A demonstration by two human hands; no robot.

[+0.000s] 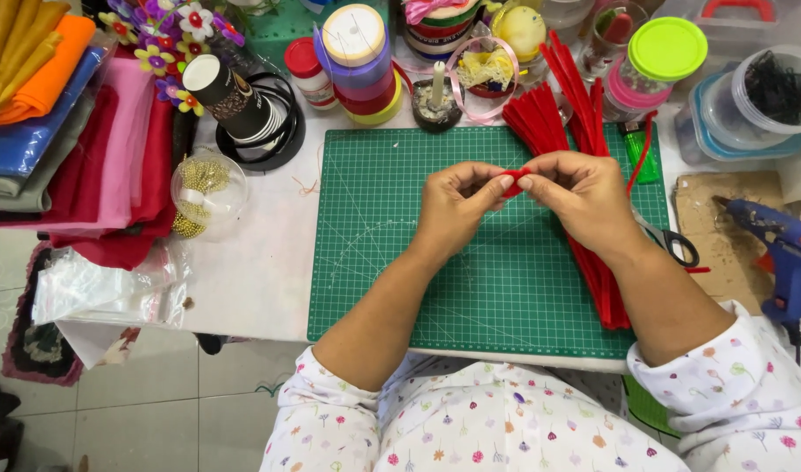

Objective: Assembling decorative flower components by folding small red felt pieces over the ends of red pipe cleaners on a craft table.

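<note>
Both hands pinch one red pipe cleaner [516,177]: left hand [453,205] anchors while your right hand [580,194] bends snugly.

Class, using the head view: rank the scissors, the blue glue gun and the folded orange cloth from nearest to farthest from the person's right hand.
From the right hand:
1. Black-handled scissors, just right of the wrist.
2. Blue glue gun, at the right edge.
3. Folded orange cloth, far top left.

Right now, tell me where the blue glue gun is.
In the head view, the blue glue gun lies at the table's far right edge, beside the brown cardboard sheet, right of the scissors.
</note>
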